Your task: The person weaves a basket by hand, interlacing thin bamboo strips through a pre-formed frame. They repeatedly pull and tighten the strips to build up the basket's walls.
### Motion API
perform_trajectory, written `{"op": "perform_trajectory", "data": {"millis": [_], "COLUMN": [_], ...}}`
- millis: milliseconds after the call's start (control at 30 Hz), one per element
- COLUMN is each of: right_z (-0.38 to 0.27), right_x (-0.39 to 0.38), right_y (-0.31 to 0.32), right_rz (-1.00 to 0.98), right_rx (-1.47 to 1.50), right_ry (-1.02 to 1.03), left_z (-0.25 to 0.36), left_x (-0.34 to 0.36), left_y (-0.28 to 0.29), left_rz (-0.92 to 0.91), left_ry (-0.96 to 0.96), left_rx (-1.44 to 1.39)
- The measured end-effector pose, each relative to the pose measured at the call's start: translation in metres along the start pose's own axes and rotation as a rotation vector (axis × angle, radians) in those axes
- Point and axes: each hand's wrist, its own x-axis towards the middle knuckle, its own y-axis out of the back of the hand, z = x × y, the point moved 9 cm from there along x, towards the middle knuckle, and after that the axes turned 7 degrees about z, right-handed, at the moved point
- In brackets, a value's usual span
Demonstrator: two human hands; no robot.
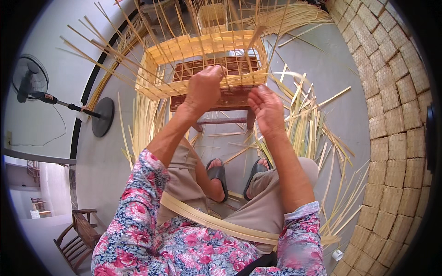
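Basketwork of pale strips, rectangular and open-topped, is sitting on a low red-brown bench just ahead of us, and long stakes are sticking out of it at many angles. Our left hand is lying over its near side, toward the middle, so the basketwork is extending past the knuckles to left and right; the fingers are making a narrow fist, and we cannot tell whether a strip is caught inside. Our right hand is hanging just by the near right corner, fingers half bent, palm loosely spread; close above its fingertips a thin strip is jutting rightward. Farther out, we are seeing loose strips covering the floor at right and a flat band crossing our lap. A fan is standing at left; woven blocks are lining the right.
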Motion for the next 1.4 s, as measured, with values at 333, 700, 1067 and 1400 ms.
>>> {"op": "perform_trajectory", "data": {"millis": [333, 700, 1067, 1400], "right_z": [-0.022, -0.032, -0.034, -0.054], "right_x": [0.009, -0.003, 0.004, -0.031], "right_y": [0.021, -0.002, -0.066, -0.113], "right_rz": [-0.007, -0.155, -0.383, -0.563], "right_rx": [0.112, 0.171, -0.051, -0.729], "right_ry": [0.044, 0.12, 0.073, 0.48], "left_z": [-0.01, 0.01, -0.016, -0.015], "left_x": [-0.067, -0.015, 0.002, 0.007], "left_y": [0.069, -0.002, 0.001, -0.006], "left_rz": [0.314, 0.107, -0.068, -0.121], "left_ry": [0.186, 0.011, 0.097, 0.048], "left_rx": [-0.317, -0.296, -0.641, -0.723]}}
